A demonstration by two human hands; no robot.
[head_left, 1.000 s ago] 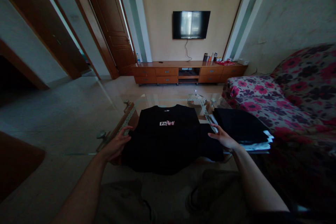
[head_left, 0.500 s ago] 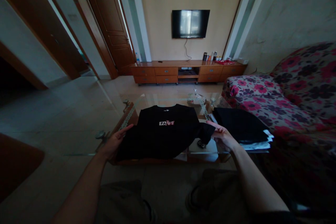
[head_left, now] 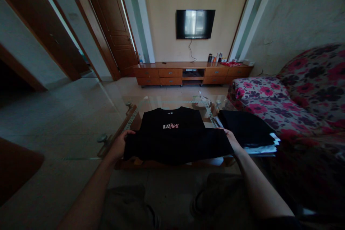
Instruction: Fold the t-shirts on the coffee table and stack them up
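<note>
A black T-shirt (head_left: 178,145) with a small white and pink chest print lies on a glass coffee table (head_left: 183,100), its neckline pointing away from me. The lower part is raised and stretched sideways between my hands. At its left corner, my left hand (head_left: 120,144) is closed on the fabric. My right hand (head_left: 232,140) grips the right corner, with most of its fingers hidden behind the cloth. Just beyond my right hand sits a stack of folded clothes (head_left: 245,127), black on top with pale layers beneath.
A floral sofa (head_left: 302,104) stands to the right. Against the far wall is a low wooden TV cabinet (head_left: 172,73) with bottles on it, below a wall-mounted television (head_left: 195,24). Round metal table fittings (head_left: 102,138) stick out at the left.
The shirt's lower right part has been spread outward, from bunched to stretched straight. It now covers the small dark object on the table. My right hand has moved slightly right.
</note>
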